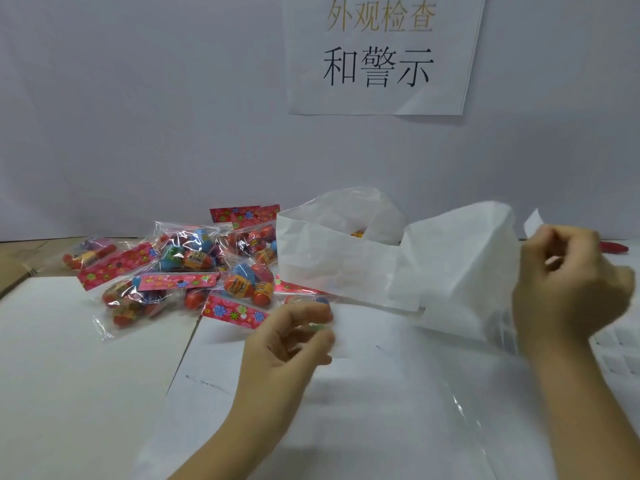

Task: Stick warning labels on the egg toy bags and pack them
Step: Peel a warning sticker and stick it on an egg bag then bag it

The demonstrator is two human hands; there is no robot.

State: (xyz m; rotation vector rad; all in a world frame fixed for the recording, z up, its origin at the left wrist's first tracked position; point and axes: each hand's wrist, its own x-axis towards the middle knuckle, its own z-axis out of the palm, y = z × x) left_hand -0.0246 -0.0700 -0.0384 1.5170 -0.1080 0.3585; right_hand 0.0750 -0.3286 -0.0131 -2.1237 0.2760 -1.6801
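Head view: the egg toy bags (180, 268) lie in a loose pile at the left-centre of the table (69, 375), toward its far edge. Each is a clear pouch with a red flowered header card, holding coloured eggs. The bags overlap and point in different directions.

Just right of the pile, and touching it, stands a white packing bag (346, 261). Its mouth is open upward, and a spot of orange shows inside near the rim. Its right part is crumpled and reaches as far as the right hand.

The left hand (291, 337) is above the table in front of the pile, near the closest header card. Its fingers are curled toward the thumb. Motion blur hides whether they pinch anything, so its grip cannot be told.

The right hand (568, 282) is raised at the right edge of the white packing bag. Its fingers are curled, and the thumb and fingertips pinch a white strip (535, 221) that stands up above the knuckles.

Behind the right hand lies a red pen (614, 247). A sheet of small pale rectangles (620, 348) lies at the right edge of the table. A clear film (460, 410) lies flat on the table between the two forearms. On the back wall hangs a paper sign (381, 53) with printed characters.
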